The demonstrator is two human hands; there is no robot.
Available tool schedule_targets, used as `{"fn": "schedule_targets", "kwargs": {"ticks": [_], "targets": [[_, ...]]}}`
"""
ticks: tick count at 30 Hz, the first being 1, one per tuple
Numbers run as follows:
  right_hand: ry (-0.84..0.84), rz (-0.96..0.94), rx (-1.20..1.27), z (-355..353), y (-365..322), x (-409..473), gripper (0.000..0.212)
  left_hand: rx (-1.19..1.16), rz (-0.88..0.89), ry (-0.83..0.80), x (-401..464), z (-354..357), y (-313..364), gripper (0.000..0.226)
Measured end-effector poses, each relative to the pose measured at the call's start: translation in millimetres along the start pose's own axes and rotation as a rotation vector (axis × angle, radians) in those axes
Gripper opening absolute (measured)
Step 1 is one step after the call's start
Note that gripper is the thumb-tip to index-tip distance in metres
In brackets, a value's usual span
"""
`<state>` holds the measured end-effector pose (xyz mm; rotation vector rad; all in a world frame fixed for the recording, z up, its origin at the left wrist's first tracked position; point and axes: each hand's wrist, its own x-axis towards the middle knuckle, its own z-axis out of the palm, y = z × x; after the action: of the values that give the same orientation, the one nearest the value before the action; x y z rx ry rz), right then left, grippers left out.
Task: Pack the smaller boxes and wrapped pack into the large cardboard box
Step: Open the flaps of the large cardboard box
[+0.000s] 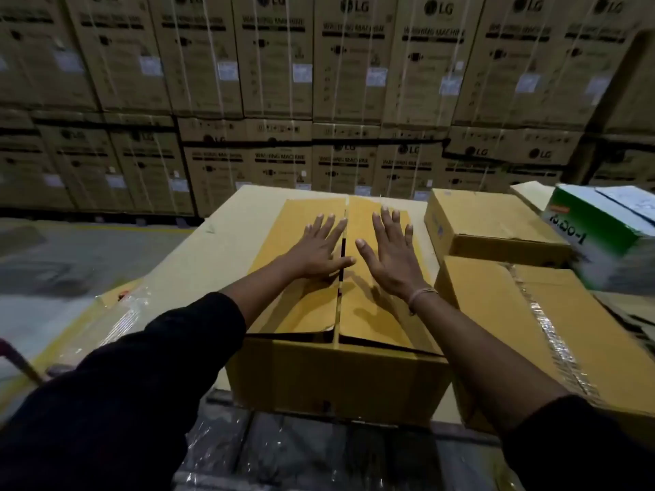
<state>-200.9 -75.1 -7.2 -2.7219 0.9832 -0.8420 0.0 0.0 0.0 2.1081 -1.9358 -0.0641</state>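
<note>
Left hand (pixel 320 248) and right hand (pixel 391 256) flat, no grip, fingers spread on the flaps. Large cardboard box (pixel 333 377) closed, thin centre gap.

Dim warehouse — stacked washing-machine cartons (pixel 276 65)

closed flaps (pixel 354 278) bar entry, boxes (pixel 496 225) crowd right

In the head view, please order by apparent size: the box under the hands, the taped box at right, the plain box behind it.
1. Box under the hands
2. Taped box, cropped, so unsure
3. Plain box, farther away
</note>
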Motion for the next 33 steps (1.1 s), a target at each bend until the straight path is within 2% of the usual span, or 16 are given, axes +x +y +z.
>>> {"fn": "schedule_targets", "kwargs": {"ticks": [4,7,12,17,22,27,33], "targets": [[-0.012,0.062,0.019,4.4,-0.3,-4.3,0.079,0.132,0.029,-0.116,9.8,8.2,5.5,0.098],[-0.011,0.087,0.046,9.5,2.7,-7.5,0.079,0.177,0.039,-0.165,11.8,7.0,2.0,0.084],[-0.005,0.115,0.077,7.8,-2.8,-2.3,0.080,0.199,0.095,-0.227,13.3,-43.8,12.9,0.057],[-0.015,0.100,0.138,3.4,-29.8,16.9,0.078,0.477,0.115,-0.315,3.7,-129.8,27.6,0.071],[-0.179,0.022,0.165,9.9,-70.9,37.8,0.079,0.738,-0.036,-0.302,-17.9,-187.0,18.4,0.067],[-0.366,-0.018,0.118,37.8,-107.3,44.9,0.086,0.813,-0.198,-0.321,-41.6,-187.9,-13.9,0.057],[-0.530,0.059,-0.032,62.2,-137.8,44.7,0.094,0.915,-0.136,-0.399,-45.2,-135.6,-63.7,0.068]]}}
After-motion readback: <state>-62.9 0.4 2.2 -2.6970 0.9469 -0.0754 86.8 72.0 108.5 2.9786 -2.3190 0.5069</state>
